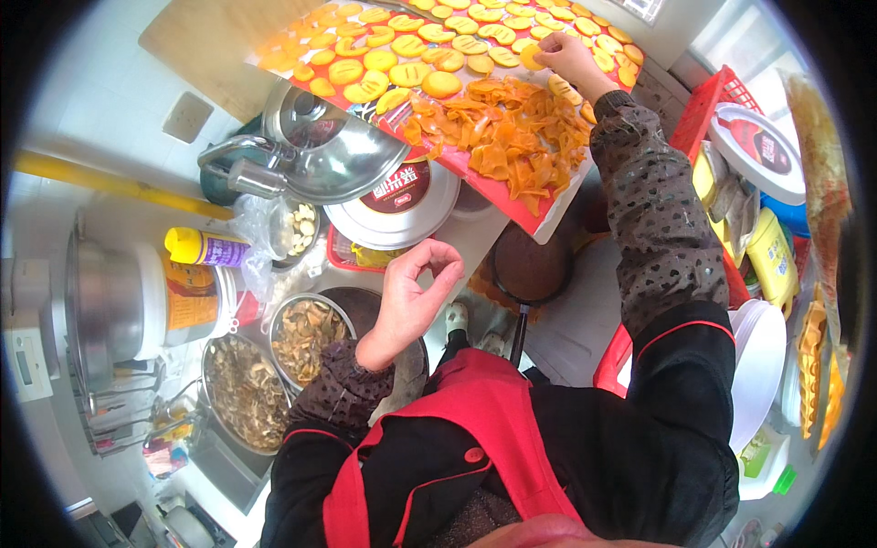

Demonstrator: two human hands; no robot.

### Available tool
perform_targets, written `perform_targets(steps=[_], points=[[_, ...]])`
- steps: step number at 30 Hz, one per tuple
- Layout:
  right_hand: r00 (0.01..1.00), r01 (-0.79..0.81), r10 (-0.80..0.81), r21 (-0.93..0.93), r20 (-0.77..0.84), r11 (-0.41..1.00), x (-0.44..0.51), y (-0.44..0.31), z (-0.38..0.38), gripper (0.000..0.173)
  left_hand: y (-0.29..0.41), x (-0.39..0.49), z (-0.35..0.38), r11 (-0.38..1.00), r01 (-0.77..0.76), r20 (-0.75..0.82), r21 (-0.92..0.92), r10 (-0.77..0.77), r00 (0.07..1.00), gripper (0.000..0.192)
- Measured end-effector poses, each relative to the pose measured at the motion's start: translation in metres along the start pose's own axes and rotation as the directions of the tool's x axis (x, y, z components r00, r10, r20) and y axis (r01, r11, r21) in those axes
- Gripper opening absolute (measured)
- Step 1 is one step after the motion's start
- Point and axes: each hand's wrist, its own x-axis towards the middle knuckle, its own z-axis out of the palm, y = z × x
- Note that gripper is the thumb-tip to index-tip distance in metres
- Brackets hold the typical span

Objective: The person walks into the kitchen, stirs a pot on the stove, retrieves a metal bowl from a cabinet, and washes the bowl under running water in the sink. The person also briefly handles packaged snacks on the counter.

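My right hand (569, 60) pinches a round yellow-orange slice (531, 57) over the far right part of a printed red-and-white sheet (541, 229). Many similar slices (408, 46), some with dark slits or grooves, lie spread across that sheet. Nearer to me on it is a heap of thin, shiny orange strips or peels (507, 127). My left hand (414, 294) hovers below the sheet's near edge, fingers curled towards the thumb in a ring, with nothing seen in it. It is nearest to the lidded white bucket (363, 222) and the bowl of brown pieces (308, 335).
A metal faucet (257, 154) and a domed pot lid (336, 151) stand left of the sheet. A dark frying pan (531, 264) is below it. On the left are a pan of mushroom-like pieces (246, 390) and a yellow-capped bottle (205, 246). A red plastic crate (706, 109) stands right.
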Motion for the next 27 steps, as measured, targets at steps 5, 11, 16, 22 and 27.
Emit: perform_targets(steps=[5,11,16,22,27], points=[[0.995,-0.045,0.058,-0.159,0.075,0.986,0.002,0.010,0.002,0.032,0.001,0.000,0.000,1.000,-0.012,0.004,0.002,0.012,1.000,0.006],[0.995,0.038,-0.011,-0.269,0.101,0.962,-0.008,0.003,0.004,0.031,0.001,-0.001,-0.003,1.000,-0.020,-0.002,0.014,0.020,1.000,0.006],[0.998,0.051,-0.058,-0.301,-0.013,0.952,-0.020,-0.025,-0.005,0.035,0.005,-0.005,-0.006,0.997,-0.030,0.061,0.068,0.026,0.998,0.005],[0.973,0.222,-0.202,0.213,-0.113,0.951,-0.097,-0.132,0.007,0.026,0.027,-0.022,0.009,0.992,-0.100,0.090,0.079,0.093,0.992,0.006],[0.874,0.415,-0.486,0.516,0.001,0.749,-0.219,-0.231,0.025,0.020,0.032,-0.075,0.016,0.996,-0.048,-0.032,0.076,0.050,0.998,0.005]])
